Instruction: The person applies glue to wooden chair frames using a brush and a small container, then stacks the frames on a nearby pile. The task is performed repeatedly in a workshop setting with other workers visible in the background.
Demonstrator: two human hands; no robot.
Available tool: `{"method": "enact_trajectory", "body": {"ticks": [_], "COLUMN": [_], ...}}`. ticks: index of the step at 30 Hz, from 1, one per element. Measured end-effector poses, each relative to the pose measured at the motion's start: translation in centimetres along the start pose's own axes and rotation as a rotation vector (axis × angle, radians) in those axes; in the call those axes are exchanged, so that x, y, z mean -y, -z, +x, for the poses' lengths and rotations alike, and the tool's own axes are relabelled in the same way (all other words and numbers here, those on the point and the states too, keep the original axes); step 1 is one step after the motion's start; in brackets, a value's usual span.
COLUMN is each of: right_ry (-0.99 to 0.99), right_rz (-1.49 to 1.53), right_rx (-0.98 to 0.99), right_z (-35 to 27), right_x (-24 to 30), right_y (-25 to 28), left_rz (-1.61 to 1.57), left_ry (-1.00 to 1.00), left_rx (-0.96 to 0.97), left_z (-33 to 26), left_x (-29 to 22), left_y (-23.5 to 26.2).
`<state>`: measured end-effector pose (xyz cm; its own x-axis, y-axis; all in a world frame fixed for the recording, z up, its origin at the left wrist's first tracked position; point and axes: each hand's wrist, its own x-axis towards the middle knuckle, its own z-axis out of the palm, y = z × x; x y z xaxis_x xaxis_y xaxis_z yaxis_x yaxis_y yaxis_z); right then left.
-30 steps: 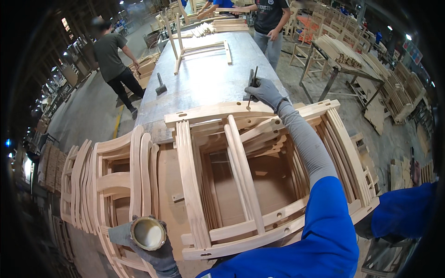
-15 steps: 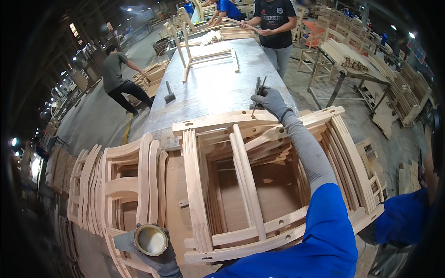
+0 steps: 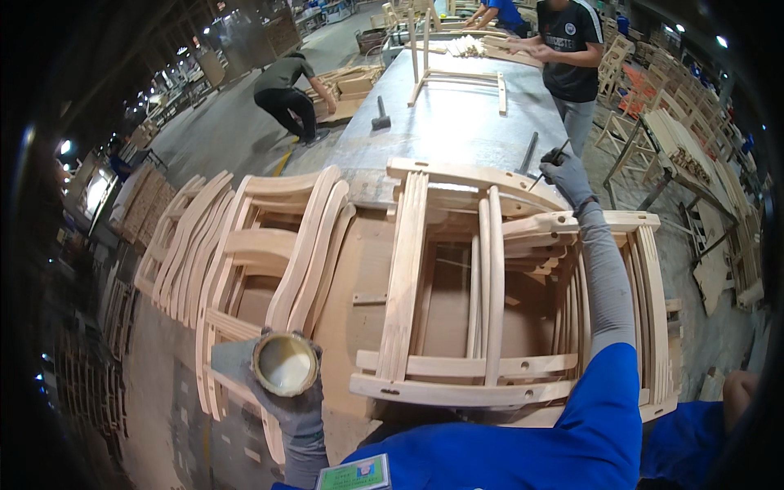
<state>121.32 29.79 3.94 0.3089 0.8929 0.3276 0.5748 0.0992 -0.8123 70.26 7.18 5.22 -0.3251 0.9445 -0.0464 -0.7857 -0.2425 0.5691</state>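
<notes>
My left hand (image 3: 300,412), gloved in grey, is wrapped round a round can (image 3: 285,365) with a crusted rim and a whitish, glue-like liquid inside. Beyond the wooden frames my right hand (image 3: 569,181), also gloved, pinches a thin dark stick (image 3: 536,181). The stick points down toward the far rail (image 3: 457,173) of a stacked wooden chair frame; I cannot tell whether its tip touches the wood. Holes show in the rails. Left of this stack, curved wooden chair frames (image 3: 269,245) stand side by side, close to the can.
A metal-topped table (image 3: 457,122) stretches ahead, carrying a mallet (image 3: 380,116), a dark bar-like handle (image 3: 529,153) and a partly assembled chair frame (image 3: 461,77). One person (image 3: 572,49) stands at its far right; another (image 3: 287,94) bends over wood at left. Blue clothing (image 3: 690,441) shows close at right.
The view has swung left, so the frames and table sit farther right. My right hand with the stick has moved rightward in the picture. The person at left now bends lower over the wood.
</notes>
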Motion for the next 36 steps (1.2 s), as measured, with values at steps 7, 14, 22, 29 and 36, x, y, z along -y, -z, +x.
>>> {"method": "enact_trajectory", "body": {"ticks": [7,14,22,29,36], "right_ry": [-0.077,0.072,0.001,0.182,-0.319], "right_rz": [0.647,0.76,0.689,0.353,0.968], "right_rx": [0.241,0.477,0.359,0.366,0.149], "right_z": [-13.5,-26.2,-29.7,-29.8,-28.8], "right_x": [16.6,24.7,27.1,26.9,26.8], "right_y": [-2.6,-7.3,-9.0,-9.7,-10.5], "left_rz": [0.188,0.154,0.161,0.216,-0.051], "left_ry": [0.086,0.429,0.531,0.548,0.622], "left_rx": [-0.008,0.305,0.351,0.414,0.359], "left_z": [2.1,3.1,2.7,2.5,3.4], "left_x": [-0.5,0.6,0.2,0.4,1.4], "left_y": [2.4,0.4,0.2,0.0,-0.4]}}
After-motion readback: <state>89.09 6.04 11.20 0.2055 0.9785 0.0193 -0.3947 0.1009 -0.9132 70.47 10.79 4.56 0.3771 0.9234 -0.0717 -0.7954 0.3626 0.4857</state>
